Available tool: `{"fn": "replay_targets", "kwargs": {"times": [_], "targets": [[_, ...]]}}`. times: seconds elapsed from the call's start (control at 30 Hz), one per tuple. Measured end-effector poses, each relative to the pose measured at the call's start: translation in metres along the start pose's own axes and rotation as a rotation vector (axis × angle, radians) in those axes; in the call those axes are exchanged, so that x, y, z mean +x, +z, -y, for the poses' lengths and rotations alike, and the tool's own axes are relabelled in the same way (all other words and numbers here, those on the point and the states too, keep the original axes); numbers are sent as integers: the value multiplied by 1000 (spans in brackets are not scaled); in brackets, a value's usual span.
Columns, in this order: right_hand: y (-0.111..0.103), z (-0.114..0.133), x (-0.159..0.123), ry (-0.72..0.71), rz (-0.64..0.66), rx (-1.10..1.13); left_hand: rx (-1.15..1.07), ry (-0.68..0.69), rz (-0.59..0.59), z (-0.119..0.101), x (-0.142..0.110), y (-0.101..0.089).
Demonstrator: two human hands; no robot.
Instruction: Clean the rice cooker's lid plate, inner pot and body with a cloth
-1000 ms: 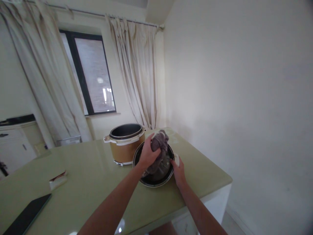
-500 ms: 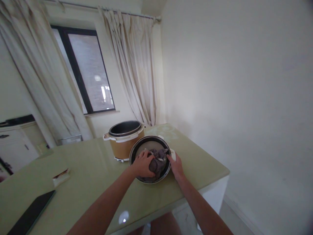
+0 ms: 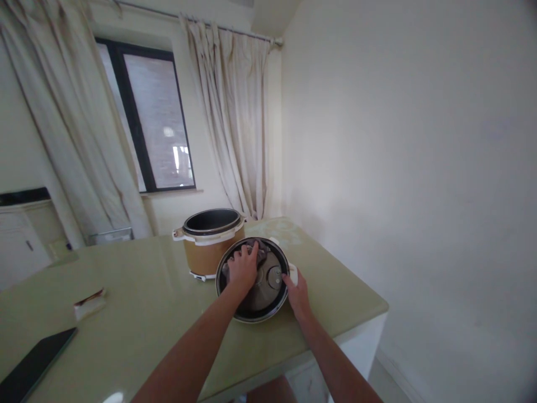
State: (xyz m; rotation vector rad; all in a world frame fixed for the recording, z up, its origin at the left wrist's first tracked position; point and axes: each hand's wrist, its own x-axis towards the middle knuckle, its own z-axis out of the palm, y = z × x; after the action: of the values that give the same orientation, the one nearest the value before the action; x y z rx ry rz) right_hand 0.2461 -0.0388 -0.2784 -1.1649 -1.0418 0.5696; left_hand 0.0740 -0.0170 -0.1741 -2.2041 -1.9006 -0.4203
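Observation:
A round pressure cooker lid (image 3: 262,299) is tilted up on the table, its metal inside and dark sealing ring facing me. My left hand (image 3: 243,268) presses a dark grey cloth (image 3: 262,253) against the upper left of the lid's inside, the fingers over the cloth. At the lid's right edge my right hand (image 3: 297,288) is closed around the rim by a white handle (image 3: 293,273). Right behind the lid stands the gold and white cooker body (image 3: 203,254), open at the top with a dark pot inside.
The pale green table (image 3: 142,313) carries a dark flat tablet-like object (image 3: 37,361) and a small white packet (image 3: 89,304) on the left. A white wall (image 3: 398,168) rises at the right; curtains (image 3: 235,112) and a window (image 3: 157,117) are behind.
My left hand has moved the cloth from the lower right of the lid's inside to its upper left, uncovering a round fitting. My right hand keeps its hold on the rim.

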Motion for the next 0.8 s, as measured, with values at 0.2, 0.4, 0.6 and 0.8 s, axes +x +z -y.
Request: {"fn": "replay_targets", "kwargs": {"times": [0.2, 0.4, 0.6, 0.8], "targets": [[-3, -7, 3, 18, -2, 31, -245, 290, 94, -31, -1, 9], [-5, -12, 8, 56, 24, -38, -379, 490, 259, 12, -10, 13], [1, -11, 7, 0, 64, -31, -425, 554, 365, 39, -21, -3], [-1, -9, 2, -228, -119, -311, -421, 503, 206, 51, -48, 1]]}}
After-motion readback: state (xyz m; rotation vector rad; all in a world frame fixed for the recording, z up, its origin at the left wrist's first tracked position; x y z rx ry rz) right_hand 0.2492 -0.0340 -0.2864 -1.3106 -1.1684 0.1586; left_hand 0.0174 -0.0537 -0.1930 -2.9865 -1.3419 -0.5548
